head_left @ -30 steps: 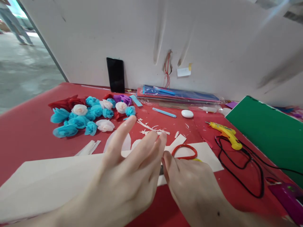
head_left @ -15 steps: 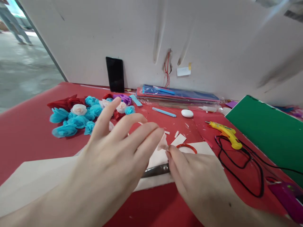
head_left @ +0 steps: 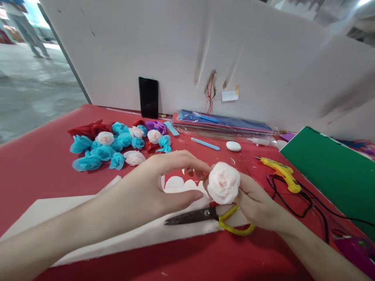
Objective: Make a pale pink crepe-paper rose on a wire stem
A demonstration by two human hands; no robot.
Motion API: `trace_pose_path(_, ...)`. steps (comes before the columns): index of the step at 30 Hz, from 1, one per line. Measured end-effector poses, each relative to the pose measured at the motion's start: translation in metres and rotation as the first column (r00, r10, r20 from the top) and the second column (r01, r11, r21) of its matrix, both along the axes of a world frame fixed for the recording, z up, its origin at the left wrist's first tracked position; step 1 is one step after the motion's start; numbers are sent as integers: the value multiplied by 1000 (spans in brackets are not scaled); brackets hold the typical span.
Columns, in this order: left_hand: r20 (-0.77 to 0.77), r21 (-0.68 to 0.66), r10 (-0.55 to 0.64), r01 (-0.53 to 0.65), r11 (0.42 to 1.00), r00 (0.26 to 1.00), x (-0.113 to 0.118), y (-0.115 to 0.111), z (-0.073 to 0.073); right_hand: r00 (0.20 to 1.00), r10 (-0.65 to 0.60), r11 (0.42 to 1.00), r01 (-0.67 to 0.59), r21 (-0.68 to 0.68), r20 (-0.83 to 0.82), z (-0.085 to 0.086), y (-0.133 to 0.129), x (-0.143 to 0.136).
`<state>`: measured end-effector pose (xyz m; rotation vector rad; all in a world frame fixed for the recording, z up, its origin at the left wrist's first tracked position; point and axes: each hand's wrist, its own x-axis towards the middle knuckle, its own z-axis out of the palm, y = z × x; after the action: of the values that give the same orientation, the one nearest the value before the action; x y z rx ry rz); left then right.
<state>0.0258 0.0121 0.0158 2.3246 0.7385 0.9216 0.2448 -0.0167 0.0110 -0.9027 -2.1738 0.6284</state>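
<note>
A pale pink paper rose (head_left: pixel 224 182) faces me, its layered petals curling round the centre. Behind it, my right hand (head_left: pixel 258 201) is closed on its base; those fingertips are partly hidden by the bloom. My left hand (head_left: pixel 166 179) is open at the rose's left side, thumb apart from the curved fingers, with the fingertips close to the petals; whether they touch I cannot tell. Below both hands, scissors (head_left: pixel 195 217) with yellow handles lie on a long sheet of pale paper (head_left: pixel 123 234). Several rounded white paper petals (head_left: pixel 174 182) lie just behind my left hand.
Finished blue, red and pink paper flowers (head_left: pixel 102 152) are heaped at the left. A yellow glue gun (head_left: pixel 279 173) with a black cord lies at the right, beside a green board (head_left: pixel 328 171). Farther back are a blue pen (head_left: pixel 205 143), a white oval object (head_left: pixel 233 146) and a leaning phone (head_left: pixel 149 97).
My right hand has turned the rose to face me. My left hand has lowered and swung to its side, thumb now showing. The scissors' handles have come into sight.
</note>
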Motion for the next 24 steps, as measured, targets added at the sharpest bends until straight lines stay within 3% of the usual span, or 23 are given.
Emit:
trace_pose_path(4, 194, -41, 11, -4, 999, 981, 9, -2, -2, 999, 36, 992, -35, -119, 0, -1, 0, -1)
trace_pose_path(7, 251, -155, -17, 58, 986, 968, 10, 0, -4, 992, 101, 961, -118, -249, -77, -2, 2, 1)
trace_pose_path(13, 304, -364, -40, 155, 919, 952, 9, 0, -6, 962, 179, 890, -248, -382, -206, -5, 8, 1)
trace_pose_path(18, 360, -527, -34, 233, 817, 932, 12, 3, -6, 930, 219, 833, -336, -439, -296, -10, 11, -1)
trace_pose_path(24, 414, -569, -42, 294, 768, 909, 14, 5, -13, 881, 230, 747, -431, -505, -413, -14, 11, -5)
